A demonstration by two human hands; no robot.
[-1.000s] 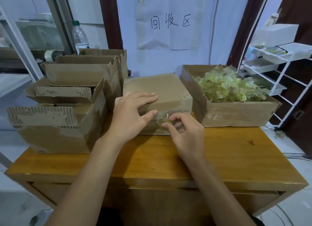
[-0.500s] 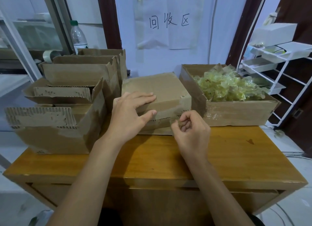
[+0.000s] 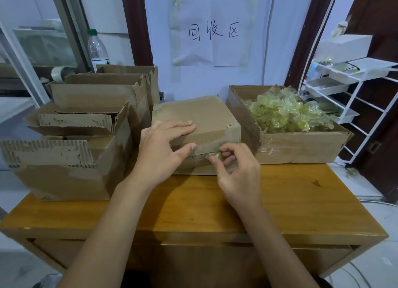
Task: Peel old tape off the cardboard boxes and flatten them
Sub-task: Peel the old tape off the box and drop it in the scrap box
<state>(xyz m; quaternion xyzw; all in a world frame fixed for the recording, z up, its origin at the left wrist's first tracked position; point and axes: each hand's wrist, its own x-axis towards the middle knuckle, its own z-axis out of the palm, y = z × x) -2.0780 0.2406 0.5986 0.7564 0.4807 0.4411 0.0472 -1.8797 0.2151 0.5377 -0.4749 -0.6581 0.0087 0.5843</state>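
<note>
Closed brown cardboard box (image 3: 200, 117) sits at centre of the orange-brown wooden table (image 3: 290, 203), old tape across its top and near face. Left hand (image 3: 163, 152) lies flat over the box's near-left top edge, fingers straight on the top panel, thumb pressed on the near face; holding the box down, not gripping. Right hand (image 3: 237, 173) at 5 o'clock of the box, thumb and forefinger pinching a crumpled end of yellowish clear tape (image 3: 213, 155) lifted off the near face; other fingers curled.

At 9 o'clock of the box: cluster of open brown cardboard boxes with torn corrugated flaps (image 3: 71, 150), stacked close, touching each other. At 3 o'clock, just beside the closed box: wide open cardboard box (image 3: 301, 145) with glossy tape on its front, holding a heap of crumpled yellow-green peeled tape (image 3: 286, 113).

At 12 o'clock on the wall: white paper sign with handwritten characters (image 3: 213, 31). At 10 o'clock behind the open boxes: clear plastic bottle with green cap (image 3: 97, 49) and a roll of tape (image 3: 60, 72). At 2 o'clock: white wire shelf rack with trays (image 3: 344, 89).
</note>
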